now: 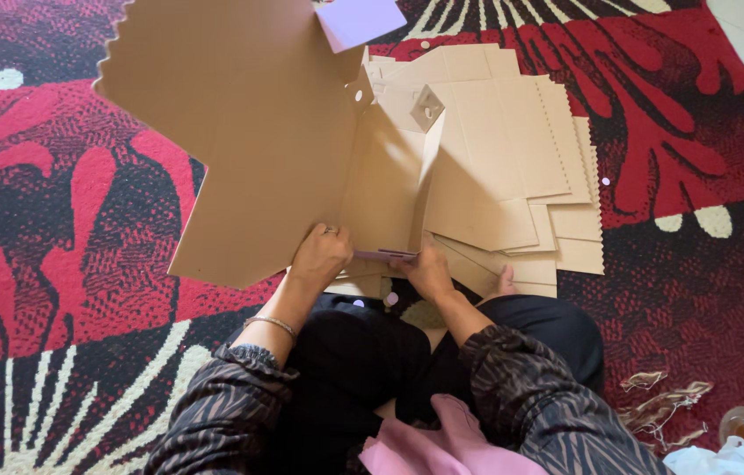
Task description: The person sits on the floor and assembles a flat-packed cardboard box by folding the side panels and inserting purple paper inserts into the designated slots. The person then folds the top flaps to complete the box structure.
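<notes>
Striped dark sleeves, black trousers, bracelet (270, 323)

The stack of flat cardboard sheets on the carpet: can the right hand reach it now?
Probably yes. The right hand grips the lower edge of the half-folded box, and the stack of flat cardboard sheets lies just beyond it, with nothing between; it would have to let go first.

Left hand (319, 255) and right hand (427, 271) low, close together, fingers curled.

Bright, even daylight; strongest at 1 o'clock corner. Soft shadow inside raised cardboard sheet (249, 132). Focus sharp, slight wide-angle stretch at edges.
</notes>
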{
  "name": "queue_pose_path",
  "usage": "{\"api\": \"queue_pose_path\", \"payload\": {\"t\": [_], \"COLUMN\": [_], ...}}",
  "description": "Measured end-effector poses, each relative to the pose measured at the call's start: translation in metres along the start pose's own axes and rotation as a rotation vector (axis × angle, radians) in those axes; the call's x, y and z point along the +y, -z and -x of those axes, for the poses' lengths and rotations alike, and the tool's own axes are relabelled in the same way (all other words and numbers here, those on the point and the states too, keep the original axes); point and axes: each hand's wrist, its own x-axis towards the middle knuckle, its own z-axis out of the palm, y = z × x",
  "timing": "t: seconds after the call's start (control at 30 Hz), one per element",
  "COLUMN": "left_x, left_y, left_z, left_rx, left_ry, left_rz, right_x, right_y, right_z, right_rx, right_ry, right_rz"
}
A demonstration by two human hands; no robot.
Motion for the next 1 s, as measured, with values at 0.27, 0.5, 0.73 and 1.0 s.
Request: {"api": "queue_pose_path", "payload": {"t": [0.27,0.5,0.73,1.0], "left_x": [-0.020,-0.041,-0.083,-0.100], "left_y": [0.013,0.017,0.017,0.021], "left_z": [0.002,0.010,0.045,0.050], "left_rx": [-0.012,0.011,0.051,-0.060], "left_ry": [-0.032,-0.162,-0.041,-0.150], "left_rz": [0.032,0.014,0.207,-0.039], "right_x": [-0.010,-0.005,0.006,-0.014], "right_y": [0.009,0.023,0.078,0.078], "right_z": [-0.004,-0.007,-0.043,-0.039], "right_rx": [-0.142,-0.263,0.239,-0.100], "right_ry": [0.088,0.069,0.018,-0.151], "right_rz": [-0.179,0.240,0.303,0.020]}}
